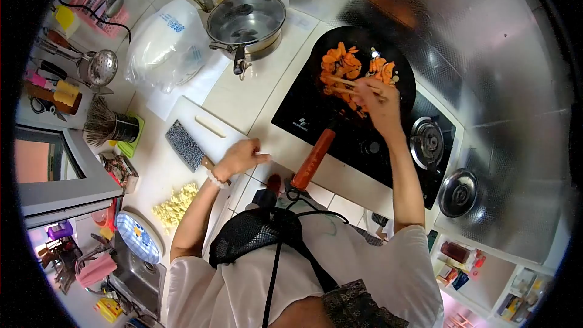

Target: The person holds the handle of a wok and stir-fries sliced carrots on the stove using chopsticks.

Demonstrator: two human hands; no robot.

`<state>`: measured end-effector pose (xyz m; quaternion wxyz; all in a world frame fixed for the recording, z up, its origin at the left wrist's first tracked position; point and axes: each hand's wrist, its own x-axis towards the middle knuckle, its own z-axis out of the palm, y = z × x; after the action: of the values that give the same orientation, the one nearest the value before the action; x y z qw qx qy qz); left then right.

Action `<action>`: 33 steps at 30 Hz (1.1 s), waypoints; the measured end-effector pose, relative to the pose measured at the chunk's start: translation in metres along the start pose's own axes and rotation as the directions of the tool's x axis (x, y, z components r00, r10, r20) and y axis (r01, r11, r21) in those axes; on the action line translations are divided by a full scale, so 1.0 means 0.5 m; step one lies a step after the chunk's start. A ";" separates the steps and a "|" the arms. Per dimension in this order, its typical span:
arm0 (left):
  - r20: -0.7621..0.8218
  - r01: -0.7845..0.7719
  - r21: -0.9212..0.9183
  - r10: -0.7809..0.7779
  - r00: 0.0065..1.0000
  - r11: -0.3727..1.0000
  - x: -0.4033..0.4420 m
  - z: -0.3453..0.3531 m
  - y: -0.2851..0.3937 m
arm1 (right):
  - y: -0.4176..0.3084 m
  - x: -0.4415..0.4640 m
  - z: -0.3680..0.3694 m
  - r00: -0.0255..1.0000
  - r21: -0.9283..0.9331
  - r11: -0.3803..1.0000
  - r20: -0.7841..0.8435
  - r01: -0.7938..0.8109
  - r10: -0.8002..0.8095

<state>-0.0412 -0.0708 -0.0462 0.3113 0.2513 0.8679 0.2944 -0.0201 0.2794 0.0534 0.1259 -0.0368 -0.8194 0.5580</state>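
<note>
My right hand (pixel 379 100) grips a pair of wooden chopsticks (pixel 345 82) over the dark wok (pixel 328 41). Their tips are among orange carrot slices (pixel 340 62); a few small pale pieces lie at the right side of the wok. The wok's red-brown handle (pixel 314 159) points toward my body. My left hand (pixel 240 157) hovers by the near edge of the white cutting board (pixel 226 130), loosely bent, thumb and fingers apart, nothing visible in it. Close to its wrist lies a cleaver (pixel 186 146) with a speckled blade. Chopped pale-yellow pieces (pixel 175 208) lie in a heap nearer me.
The wok stands on a black gas stove (pixel 297 106) with another burner (pixel 427 142) at right. A lidded pot (pixel 246 21) and a plastic-wrapped bundle (pixel 167 45) stand on the far counter. At left are a patterned plate (pixel 138 235) and a sink (pixel 143 279).
</note>
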 end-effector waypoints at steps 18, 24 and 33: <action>-0.010 0.281 0.437 -0.308 0.951 0.855 0.056 0.040 -0.148 | 0.132 0.080 -0.075 0.987 -0.204 0.977 -0.132 0.063 -0.091; -0.043 0.316 0.391 -0.325 0.945 0.865 0.042 0.036 -0.121 | -0.005 -0.017 -0.075 0.987 0.075 0.989 -0.085 -0.127 0.134; -0.073 0.342 0.434 -0.346 0.936 0.833 0.040 0.024 -0.087 | 0.136 0.005 -0.128 0.962 -0.332 0.943 -0.259 -0.003 -0.088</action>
<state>-0.0574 -0.0848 -0.0905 0.2976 0.1563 0.9414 0.0288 -0.0121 0.3631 0.0131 0.2405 -0.1154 -0.8768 0.4001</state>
